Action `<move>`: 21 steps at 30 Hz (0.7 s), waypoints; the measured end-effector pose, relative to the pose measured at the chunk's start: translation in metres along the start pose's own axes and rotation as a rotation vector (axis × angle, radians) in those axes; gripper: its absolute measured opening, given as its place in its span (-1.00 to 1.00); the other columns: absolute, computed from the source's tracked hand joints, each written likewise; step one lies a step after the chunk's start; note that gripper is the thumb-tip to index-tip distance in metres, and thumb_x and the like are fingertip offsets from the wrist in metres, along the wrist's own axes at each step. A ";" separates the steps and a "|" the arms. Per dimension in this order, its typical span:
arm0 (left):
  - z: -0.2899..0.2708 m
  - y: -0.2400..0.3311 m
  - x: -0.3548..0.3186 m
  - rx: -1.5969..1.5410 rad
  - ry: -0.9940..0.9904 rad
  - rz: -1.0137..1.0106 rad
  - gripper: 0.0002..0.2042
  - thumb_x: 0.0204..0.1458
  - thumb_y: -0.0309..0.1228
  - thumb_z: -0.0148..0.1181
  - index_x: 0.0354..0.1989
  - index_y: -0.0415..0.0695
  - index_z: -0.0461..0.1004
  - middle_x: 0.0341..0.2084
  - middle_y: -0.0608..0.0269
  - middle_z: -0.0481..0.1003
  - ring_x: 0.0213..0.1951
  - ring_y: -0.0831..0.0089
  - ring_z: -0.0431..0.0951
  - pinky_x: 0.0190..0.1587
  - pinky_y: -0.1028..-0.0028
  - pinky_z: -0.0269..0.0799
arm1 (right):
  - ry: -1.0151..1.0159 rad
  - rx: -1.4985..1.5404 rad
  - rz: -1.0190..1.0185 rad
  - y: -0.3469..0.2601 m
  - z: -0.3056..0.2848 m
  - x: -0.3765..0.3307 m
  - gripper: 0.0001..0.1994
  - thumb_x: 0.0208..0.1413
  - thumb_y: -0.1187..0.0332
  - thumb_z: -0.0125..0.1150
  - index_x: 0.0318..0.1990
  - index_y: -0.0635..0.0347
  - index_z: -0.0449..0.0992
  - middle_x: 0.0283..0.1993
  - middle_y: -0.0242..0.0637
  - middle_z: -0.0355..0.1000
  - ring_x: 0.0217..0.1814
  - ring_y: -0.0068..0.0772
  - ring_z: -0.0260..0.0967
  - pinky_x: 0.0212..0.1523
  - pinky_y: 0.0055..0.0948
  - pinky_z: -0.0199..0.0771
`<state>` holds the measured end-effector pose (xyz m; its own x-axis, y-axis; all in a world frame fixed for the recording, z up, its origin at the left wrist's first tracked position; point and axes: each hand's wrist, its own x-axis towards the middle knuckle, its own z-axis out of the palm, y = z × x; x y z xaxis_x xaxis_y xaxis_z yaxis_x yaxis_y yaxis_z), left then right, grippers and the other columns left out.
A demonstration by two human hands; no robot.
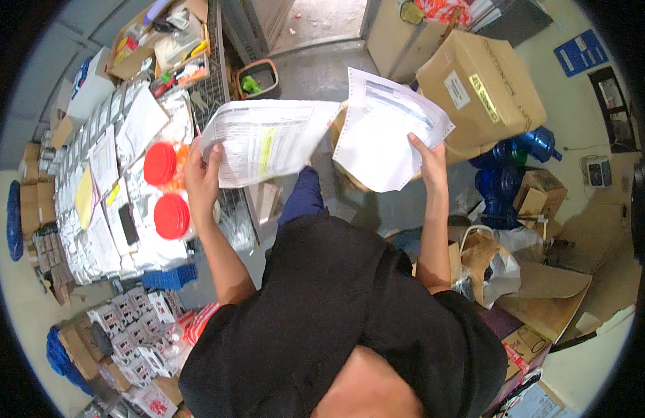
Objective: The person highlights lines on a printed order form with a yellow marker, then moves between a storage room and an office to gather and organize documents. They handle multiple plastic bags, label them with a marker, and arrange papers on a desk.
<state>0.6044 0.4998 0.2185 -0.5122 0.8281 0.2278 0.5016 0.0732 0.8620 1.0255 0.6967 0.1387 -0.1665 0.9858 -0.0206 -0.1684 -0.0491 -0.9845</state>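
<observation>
My left hand [205, 175] grips the left edge of a printed sheet [242, 143] with table rows and a yellow highlighted strip. Its thumb lies on top of the paper. In my right hand [432, 161] is a sheet of perforated-edge paper [378, 143], pinched at its lower right with the thumb on its face. Both papers are held up apart from each other, their inner edges close together. Two red-lidded jars [172, 216] stand beside my left forearm, on a table crowded with small packets.
Clipped papers and a dark phone [128, 223] lie on the left table. A large cardboard box [486, 94] stands at the far right, with blue water bottles [500, 184] below it. A bin [258, 78] sits near the doorway [319, 24]. Small white boxes [131, 320] are stacked at lower left.
</observation>
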 end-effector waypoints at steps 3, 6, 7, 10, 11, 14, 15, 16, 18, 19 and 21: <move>0.006 -0.019 0.052 0.153 0.131 0.046 -0.72 0.27 -0.36 0.13 -0.02 -0.36 0.48 -0.28 0.05 0.56 -0.23 0.38 0.51 -0.11 0.42 0.43 | -0.006 0.119 -0.024 -0.003 0.030 0.062 -0.39 0.11 0.46 0.35 0.30 0.35 0.25 0.23 -0.16 0.39 0.25 -0.34 0.35 0.26 -0.35 0.35; 0.016 -0.026 0.110 0.077 0.262 -0.080 -0.67 0.26 -0.34 0.16 -0.02 -0.42 0.44 -0.29 -0.01 0.57 -0.22 0.32 0.53 -0.10 0.39 0.43 | 0.020 0.324 0.033 0.001 0.053 0.134 -0.37 0.12 0.48 0.33 0.33 0.32 0.21 0.27 -0.15 0.35 0.30 -0.28 0.32 0.31 -0.31 0.33; 0.025 -0.027 0.131 0.061 0.330 -0.030 -0.67 0.25 -0.36 0.17 0.01 -0.41 0.40 -0.25 -0.02 0.55 -0.20 0.32 0.53 -0.09 0.39 0.43 | 0.024 0.398 0.076 0.002 0.056 0.163 -0.37 0.12 0.49 0.32 0.34 0.31 0.20 0.28 -0.14 0.34 0.31 -0.25 0.31 0.33 -0.29 0.32; 0.047 -0.015 0.193 -0.028 0.371 -0.004 -0.65 0.22 -0.41 0.20 0.07 -0.36 0.33 -0.19 -0.04 0.52 -0.14 0.31 0.53 -0.05 0.38 0.42 | -0.028 0.615 0.113 0.011 0.052 0.246 -0.39 0.12 0.51 0.30 0.32 0.29 0.22 0.25 -0.15 0.37 0.29 -0.16 0.34 0.34 -0.17 0.34; 0.049 -0.014 0.211 -0.058 0.355 -0.010 -0.65 0.22 -0.42 0.20 0.08 -0.34 0.30 -0.17 -0.04 0.51 -0.13 0.31 0.52 -0.03 0.38 0.42 | -0.068 0.640 0.115 0.015 0.054 0.264 -0.39 0.11 0.49 0.31 0.32 0.27 0.22 0.19 -0.17 0.41 0.26 -0.16 0.36 0.33 -0.14 0.34; 0.071 -0.048 0.273 0.018 0.303 -0.059 -0.66 0.21 -0.44 0.21 0.06 -0.30 0.28 -0.20 0.02 0.48 -0.14 0.33 0.51 -0.01 0.40 0.40 | -0.200 0.715 0.009 0.028 0.068 0.330 -0.49 0.16 0.38 0.29 0.25 0.24 0.31 -0.12 -0.25 0.51 -0.03 -0.24 0.46 0.15 -0.14 0.45; 0.079 -0.055 0.291 -0.009 0.298 -0.071 -0.73 0.20 -0.45 0.21 -0.07 -0.28 0.28 -0.24 0.04 0.44 -0.17 0.34 0.48 -0.04 0.40 0.40 | -0.287 0.726 0.053 0.021 0.094 0.344 -0.53 0.19 0.35 0.27 0.22 0.28 0.34 -0.18 -0.27 0.50 -0.13 -0.30 0.45 0.04 -0.23 0.49; 0.088 -0.059 0.310 -0.038 0.300 -0.043 -0.74 0.21 -0.47 0.21 -0.06 -0.27 0.26 -0.24 0.09 0.40 -0.16 0.37 0.44 -0.03 0.43 0.38 | -0.370 0.742 0.090 0.011 0.119 0.358 -0.57 0.21 0.33 0.25 0.18 0.31 0.37 -0.24 -0.30 0.48 -0.23 -0.37 0.45 -0.06 -0.31 0.54; 0.109 -0.062 0.352 -0.106 0.280 0.036 -0.74 0.22 -0.51 0.19 -0.05 -0.24 0.23 -0.22 0.18 0.30 -0.13 0.44 0.37 -0.01 0.49 0.34 | -0.235 0.483 0.229 0.031 0.137 0.383 -0.58 0.23 0.46 0.20 0.22 0.30 0.33 -0.03 -0.28 0.49 -0.04 -0.37 0.47 0.10 -0.33 0.47; 0.115 -0.065 0.372 -0.012 0.242 -0.018 -0.76 0.23 -0.48 0.19 -0.10 -0.24 0.23 -0.21 0.20 0.25 -0.13 0.47 0.30 -0.04 0.51 0.30 | -0.180 0.290 0.235 0.030 0.160 0.391 -0.58 0.23 0.51 0.18 0.23 0.31 0.33 0.05 -0.29 0.49 0.03 -0.39 0.48 0.16 -0.36 0.44; 0.134 -0.065 0.424 0.010 0.215 0.035 -0.77 0.24 -0.49 0.18 -0.11 -0.25 0.24 -0.22 0.21 0.27 -0.18 0.48 0.31 -0.10 0.51 0.30 | -0.122 0.234 0.186 0.044 0.198 0.424 -0.64 0.24 0.43 0.22 0.16 0.30 0.41 0.07 -0.30 0.50 0.04 -0.45 0.48 0.13 -0.41 0.43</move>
<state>0.4480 0.9205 0.1989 -0.6310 0.6924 0.3499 0.5279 0.0527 0.8477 0.7553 1.0804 0.1207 -0.3280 0.9308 -0.1616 -0.3410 -0.2762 -0.8986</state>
